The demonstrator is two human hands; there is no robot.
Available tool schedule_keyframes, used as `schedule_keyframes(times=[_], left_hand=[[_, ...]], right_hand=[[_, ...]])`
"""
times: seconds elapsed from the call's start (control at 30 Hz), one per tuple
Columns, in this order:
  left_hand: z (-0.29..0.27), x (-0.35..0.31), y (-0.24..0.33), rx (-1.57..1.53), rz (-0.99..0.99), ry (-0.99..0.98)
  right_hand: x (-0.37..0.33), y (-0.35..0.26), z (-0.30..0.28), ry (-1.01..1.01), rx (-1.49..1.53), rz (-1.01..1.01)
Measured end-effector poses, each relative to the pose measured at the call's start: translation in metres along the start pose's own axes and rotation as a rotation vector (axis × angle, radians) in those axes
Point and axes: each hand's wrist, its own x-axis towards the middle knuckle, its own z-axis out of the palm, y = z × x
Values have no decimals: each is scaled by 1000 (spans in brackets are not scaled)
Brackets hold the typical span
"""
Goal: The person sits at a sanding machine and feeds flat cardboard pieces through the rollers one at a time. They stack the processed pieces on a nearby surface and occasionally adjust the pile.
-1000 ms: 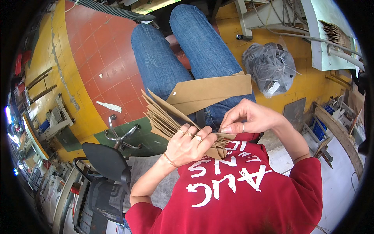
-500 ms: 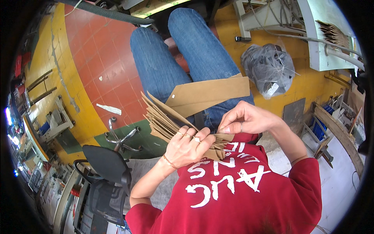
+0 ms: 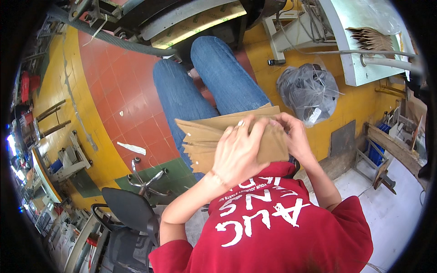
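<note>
A stack of flat brown cut pieces [image 3: 204, 148] is held over my lap; whether they are cloth, leather or card I cannot tell. Its left ends fan out into uneven layers. My left hand [image 3: 239, 150] lies across the front of the stack, fingers bent over its upper edge and thumb hidden. At the stack's right end, my right hand [image 3: 293, 136] has its fingers curled over the top corner, partly hidden by the pieces. Another long brown piece [image 3: 259, 111] shows along the top, behind the stack, next to my jeans [image 3: 227, 75].
A clear plastic bag with dark contents [image 3: 309, 93] sits on the yellow floor at right. Beyond it, more brown pieces [image 3: 371, 38] lie on a pale machine table [image 3: 350, 68]. A black office chair [image 3: 129, 211] stands at lower left. A grey hose [image 3: 114, 41] crosses the upper left.
The fanned bundle has been turned and squared into a flatter stack facing me. My left hand has moved up across its front, and my right hand from the near end to the top right corner.
</note>
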Motion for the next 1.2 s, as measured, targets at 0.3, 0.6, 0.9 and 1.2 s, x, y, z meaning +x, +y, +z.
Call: schedule_keyframes(times=[0.3, 0.6, 0.9, 1.2], left_hand=[[27, 35, -24, 338, -45, -100], [46, 32, -8, 420, 107, -77], [26, 46, -15, 232, -37, -5], [-51, 48, -30, -1044, -82, 7]], right_hand=[[17, 26, 0, 33, 202, -41], [14, 0, -6, -92, 363, -117], [13, -17, -8, 14, 288, -299], [36, -120, -14, -13, -99, -824]])
